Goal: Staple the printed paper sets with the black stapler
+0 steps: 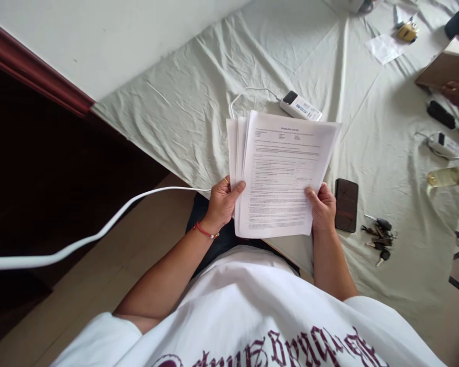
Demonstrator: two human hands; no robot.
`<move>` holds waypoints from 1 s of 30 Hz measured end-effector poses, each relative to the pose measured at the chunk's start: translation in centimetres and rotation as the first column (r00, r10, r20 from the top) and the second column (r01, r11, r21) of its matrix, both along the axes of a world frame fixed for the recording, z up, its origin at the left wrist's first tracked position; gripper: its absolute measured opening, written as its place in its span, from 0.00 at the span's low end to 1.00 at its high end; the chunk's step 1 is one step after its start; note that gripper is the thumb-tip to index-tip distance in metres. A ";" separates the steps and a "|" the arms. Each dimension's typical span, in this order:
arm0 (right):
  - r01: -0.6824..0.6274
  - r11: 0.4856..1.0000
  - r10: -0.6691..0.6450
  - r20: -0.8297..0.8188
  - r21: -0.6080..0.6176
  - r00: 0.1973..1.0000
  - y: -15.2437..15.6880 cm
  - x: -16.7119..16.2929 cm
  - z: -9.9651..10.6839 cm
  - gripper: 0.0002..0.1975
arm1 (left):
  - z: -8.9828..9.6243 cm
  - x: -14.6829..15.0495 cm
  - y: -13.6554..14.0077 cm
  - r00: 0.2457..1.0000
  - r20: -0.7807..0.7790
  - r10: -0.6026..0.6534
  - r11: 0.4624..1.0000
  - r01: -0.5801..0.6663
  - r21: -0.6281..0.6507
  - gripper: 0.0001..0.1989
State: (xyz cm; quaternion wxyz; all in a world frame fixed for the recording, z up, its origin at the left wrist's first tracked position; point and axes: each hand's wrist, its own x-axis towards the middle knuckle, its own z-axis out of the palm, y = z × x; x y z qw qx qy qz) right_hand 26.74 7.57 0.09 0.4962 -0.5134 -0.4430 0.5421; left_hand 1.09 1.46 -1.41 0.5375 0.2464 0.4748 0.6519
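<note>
A stack of printed paper sheets (283, 178) is held up between my two hands above the table's near edge. My left hand (224, 204) grips the lower left side, thumb on top and fingers underneath. At the lower right side, my right hand (323, 206) pinches the sheets the same way. Several sheets fan out a little along the left edge, and small print covers the top page. Just right of my right hand lies a dark phone (346, 205). Behind the papers' top edge rests a white device with a dark display (300, 105), joined to a cable.
A bunch of keys (380, 237) lies right of the phone on the pale tablecloth (199, 107). Farther right are another white device (445, 145), a bottle (449, 176) and another person's hand (457, 92) at a box (443, 66). A white cable (110, 224) crosses at left.
</note>
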 end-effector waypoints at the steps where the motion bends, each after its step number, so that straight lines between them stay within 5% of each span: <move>1: 0.003 1.000 -0.003 0.007 -0.006 1.000 0.0 -0.1 0.1 0.16 | 0.0 -0.1 0.0 1.000 -0.004 -0.004 1.000 0.004 -0.001 0.19; 10: 0.085 0.987 -0.116 0.244 0.133 0.963 0.0 1.3 0.2 0.17 | -0.6 -0.5 -0.3 0.981 -0.179 -0.073 0.997 0.069 -0.027 0.18; 17: 0.150 0.968 -0.197 0.240 0.200 0.951 0.0 1.9 0.9 0.21 | -0.4 0.0 -0.2 0.984 -0.176 0.009 1.000 -0.008 0.005 0.36; 23: 0.151 0.965 -0.201 0.233 0.214 0.951 0.0 1.6 1.2 0.22 | -0.2 -0.3 -0.2 0.930 -0.366 0.033 0.999 -0.035 0.002 0.19; 30: 0.123 0.963 -0.179 0.227 0.241 0.957 -0.2 1.2 1.2 0.28 | -0.6 -0.2 -0.1 0.975 -0.221 -0.011 0.999 0.003 -0.035 0.19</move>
